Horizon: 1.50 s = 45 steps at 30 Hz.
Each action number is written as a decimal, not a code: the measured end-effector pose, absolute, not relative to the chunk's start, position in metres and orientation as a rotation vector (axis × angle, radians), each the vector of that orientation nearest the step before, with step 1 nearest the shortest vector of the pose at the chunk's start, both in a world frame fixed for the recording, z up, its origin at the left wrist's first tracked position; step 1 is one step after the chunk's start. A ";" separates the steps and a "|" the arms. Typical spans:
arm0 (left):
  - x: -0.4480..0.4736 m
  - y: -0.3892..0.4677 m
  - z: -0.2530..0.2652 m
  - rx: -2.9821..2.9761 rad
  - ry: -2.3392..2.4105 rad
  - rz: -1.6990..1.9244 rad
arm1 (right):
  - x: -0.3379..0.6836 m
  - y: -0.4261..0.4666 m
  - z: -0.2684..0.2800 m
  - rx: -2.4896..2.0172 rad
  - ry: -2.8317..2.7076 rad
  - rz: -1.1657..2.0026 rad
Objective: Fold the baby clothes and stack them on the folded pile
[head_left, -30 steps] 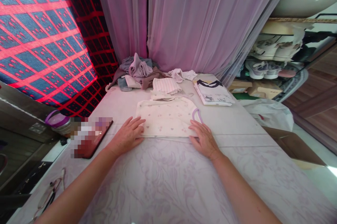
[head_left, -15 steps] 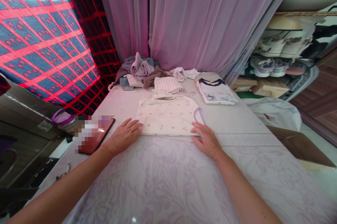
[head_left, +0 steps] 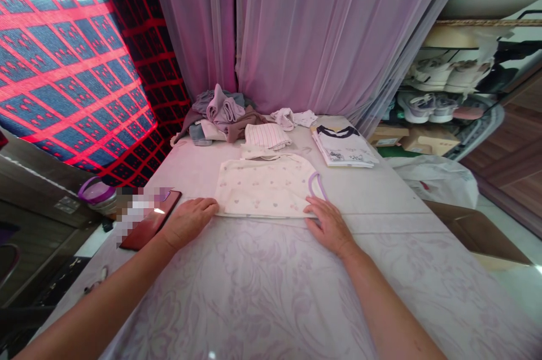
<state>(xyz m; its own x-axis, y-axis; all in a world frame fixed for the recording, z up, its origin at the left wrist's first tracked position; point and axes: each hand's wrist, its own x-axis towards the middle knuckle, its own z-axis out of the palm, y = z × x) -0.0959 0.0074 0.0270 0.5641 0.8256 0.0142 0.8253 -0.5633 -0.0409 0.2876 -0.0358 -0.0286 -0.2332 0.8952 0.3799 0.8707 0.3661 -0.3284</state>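
Note:
A cream garment (head_left: 262, 185) with small heart prints lies folded flat on the bed or table cover, its purple-trimmed opening (head_left: 317, 184) on the right. At its lower left corner, my left hand (head_left: 193, 220) has its fingers pressed together on the fabric edge; the thumb is hidden. My right hand (head_left: 329, 225) rests at the lower right corner, fingertips on the cloth and thumb apart near the hem.
Behind lie a heap of clothes (head_left: 220, 114), a striped folded cloth (head_left: 266, 135) and white cloths (head_left: 292, 118). Folded white shirts (head_left: 345, 148) are at right. A red phone-like object (head_left: 150, 224), partly blurred, lies left. Shoes (head_left: 427, 106) stand on a shelf beyond the right edge.
My left hand's fingers have drawn together at the garment's left corner, where they were more spread before. My right hand stays at the right corner. The view has shifted slightly.

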 end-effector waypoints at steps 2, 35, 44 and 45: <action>-0.095 0.010 0.029 -2.747 -1.457 0.029 | 0.289 -0.036 -0.029 -1.520 -2.125 0.067; -0.011 0.033 -0.014 -2.737 -1.492 -0.126 | 0.286 -0.025 -0.009 -1.851 -2.407 0.152; -0.009 0.031 -0.020 -2.700 -1.474 -0.210 | 0.252 -0.016 0.008 -1.790 -2.329 0.125; -0.008 0.030 -0.020 -2.699 -1.481 -0.206 | 0.241 -0.011 0.010 -1.744 -2.349 0.146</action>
